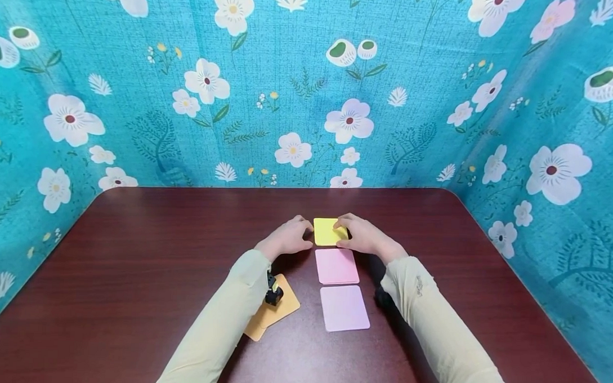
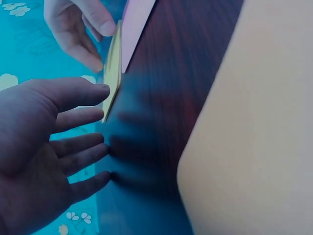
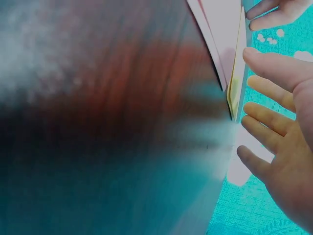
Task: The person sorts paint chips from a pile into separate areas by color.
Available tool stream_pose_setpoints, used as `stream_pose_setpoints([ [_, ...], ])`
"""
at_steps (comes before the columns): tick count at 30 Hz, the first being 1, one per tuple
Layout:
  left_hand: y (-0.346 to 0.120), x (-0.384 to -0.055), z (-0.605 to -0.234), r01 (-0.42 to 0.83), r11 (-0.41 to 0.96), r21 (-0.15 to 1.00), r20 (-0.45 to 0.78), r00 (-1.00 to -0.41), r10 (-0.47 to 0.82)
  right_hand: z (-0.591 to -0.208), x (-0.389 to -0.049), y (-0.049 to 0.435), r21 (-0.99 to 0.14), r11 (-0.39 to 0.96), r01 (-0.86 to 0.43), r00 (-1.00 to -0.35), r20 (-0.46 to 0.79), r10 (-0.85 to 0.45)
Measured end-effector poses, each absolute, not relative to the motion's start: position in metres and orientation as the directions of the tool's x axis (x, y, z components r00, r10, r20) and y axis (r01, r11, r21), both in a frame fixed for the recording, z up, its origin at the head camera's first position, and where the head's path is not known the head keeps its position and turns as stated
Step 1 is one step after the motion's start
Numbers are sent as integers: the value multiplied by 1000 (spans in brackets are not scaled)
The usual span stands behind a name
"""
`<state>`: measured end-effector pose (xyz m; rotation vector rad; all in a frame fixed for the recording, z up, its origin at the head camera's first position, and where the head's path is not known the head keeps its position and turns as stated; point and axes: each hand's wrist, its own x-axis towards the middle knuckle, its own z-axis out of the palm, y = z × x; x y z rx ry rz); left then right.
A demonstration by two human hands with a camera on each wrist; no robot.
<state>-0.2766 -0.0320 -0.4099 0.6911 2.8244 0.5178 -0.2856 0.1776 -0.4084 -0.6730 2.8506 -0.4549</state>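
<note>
A yellow square card (image 1: 325,233) with rounded corners lies flat on the table between my two hands, and in the left wrist view its edge shows more than one layer. My left hand (image 1: 290,236) is at its left edge, fingers extended and slightly bent, holding nothing. Over the right edge reaches my right hand (image 1: 363,234), its fingertips (image 3: 252,54) close along the card and its fingers loosely spread. Directly nearer lies a pink card (image 1: 336,266), stacked with another whose edge peeks out. Nearest in this column is a lilac card (image 1: 345,308).
Orange cards (image 1: 284,310) overlap at an angle beneath the left forearm, partly hidden by the sleeve (image 1: 231,313) and a black wrist device (image 1: 274,290). The dark wooden table (image 1: 183,238) meets a blue floral curtain (image 1: 269,89) at the back and sides.
</note>
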Motion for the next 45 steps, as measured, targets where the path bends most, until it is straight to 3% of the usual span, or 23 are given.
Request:
stream_pose_setpoints([
  [15, -64, -260, -399, 402, 835, 376, -101, -878, 468, -400, -266, 162, -294, 804, -516, -839, -15, -544],
  [45, -107, -212, -394, 371, 850, 373, -6, -915, 403, -397, -217, 118, -221, 697, -682, -715, 2, -699],
])
